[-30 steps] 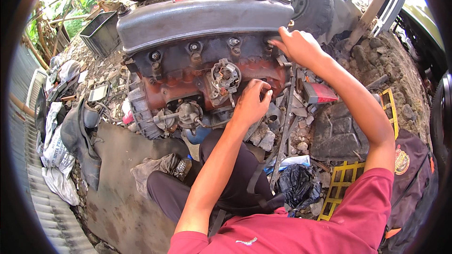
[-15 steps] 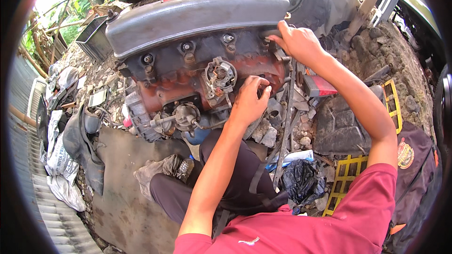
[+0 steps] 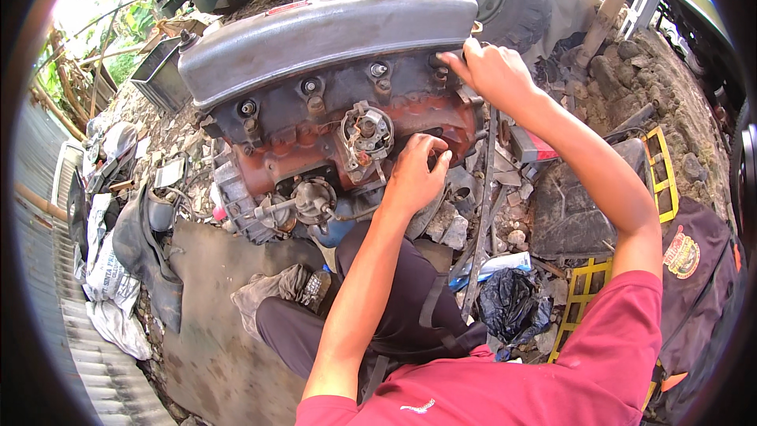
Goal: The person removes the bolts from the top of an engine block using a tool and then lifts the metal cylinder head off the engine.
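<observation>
An engine with a grey valve cover (image 3: 331,35) fills the upper middle, its black cylinder head (image 3: 339,87) above a rusty red block (image 3: 276,158). My right hand (image 3: 497,79) is at the head's right end, just below the cover, fingers bent around a dark fitting that I cannot make out clearly. My left hand (image 3: 418,170) is against the block, fingers curled beside a dark opening; what they grip is unclear. A round distributor-like part (image 3: 367,130) without a cap sits just left of that hand, and a metal pump-like part (image 3: 311,197) lies lower left.
A stained mat (image 3: 205,284), dark rag (image 3: 150,260) and white sacks (image 3: 110,315) lie at left by corrugated metal (image 3: 59,292). A crate (image 3: 162,71) and tyres (image 3: 505,0) stand behind. Rubble, a black bag (image 3: 509,308), yellow grid (image 3: 662,173) and backpack (image 3: 694,268) are at right.
The engine has shifted slightly left and up in the view, as the camera moved. Both hands stay at the same places on the engine, with small finger movements on the right.
</observation>
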Demonstrator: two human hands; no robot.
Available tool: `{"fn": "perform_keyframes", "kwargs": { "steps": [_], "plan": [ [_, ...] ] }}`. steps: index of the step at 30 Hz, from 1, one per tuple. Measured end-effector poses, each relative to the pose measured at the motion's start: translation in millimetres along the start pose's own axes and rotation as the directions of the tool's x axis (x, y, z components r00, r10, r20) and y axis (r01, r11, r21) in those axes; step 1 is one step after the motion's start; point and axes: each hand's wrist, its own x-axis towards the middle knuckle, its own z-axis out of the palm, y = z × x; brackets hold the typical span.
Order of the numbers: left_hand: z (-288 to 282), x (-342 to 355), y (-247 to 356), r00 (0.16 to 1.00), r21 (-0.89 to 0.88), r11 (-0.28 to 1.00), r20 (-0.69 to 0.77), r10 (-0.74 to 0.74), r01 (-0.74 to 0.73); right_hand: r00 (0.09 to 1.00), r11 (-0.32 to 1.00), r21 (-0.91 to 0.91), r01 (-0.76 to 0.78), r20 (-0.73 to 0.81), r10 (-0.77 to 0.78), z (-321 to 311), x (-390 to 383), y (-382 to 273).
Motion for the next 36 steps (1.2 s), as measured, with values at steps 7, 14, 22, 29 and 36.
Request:
{"fn": "perform_keyframes", "kwargs": {
  "steps": [7, 14, 22, 29, 36],
  "plan": [
    [0, -1, 6, 0.999, -0.016, 1.0, 0.035, -0.024, 0.024, 0.912, 0.966, 0.074, 0.249, -0.355, -0.208, 1, 2, 11],
    [3, 2, 1, 1.0, -0.018, 1.0, 0.002, 0.022, -0.022, 0.991, 0.991, -0.026, -0.129, -0.047, 0.128, -1, 1, 8],
    [1, 3, 4, 0.998, -0.096, 0.994, -0.037, 0.041, -0.044, 0.986, 0.969, 0.198, 0.149, -0.11, -0.129, -22, -11, 10],
    [1, 2, 7, 1.0, -0.094, 0.995, -0.019, 0.025, -0.027, 0.975, 0.974, -0.01, -0.224, -0.007, 0.224, -21, 9, -6],
    [4, 3, 3, 0.999, -0.08, 0.996, -0.024, 0.041, -0.043, 0.995, 0.985, 0.168, -0.043, -0.083, 0.057, -5, 8, 7]
  ]
}}
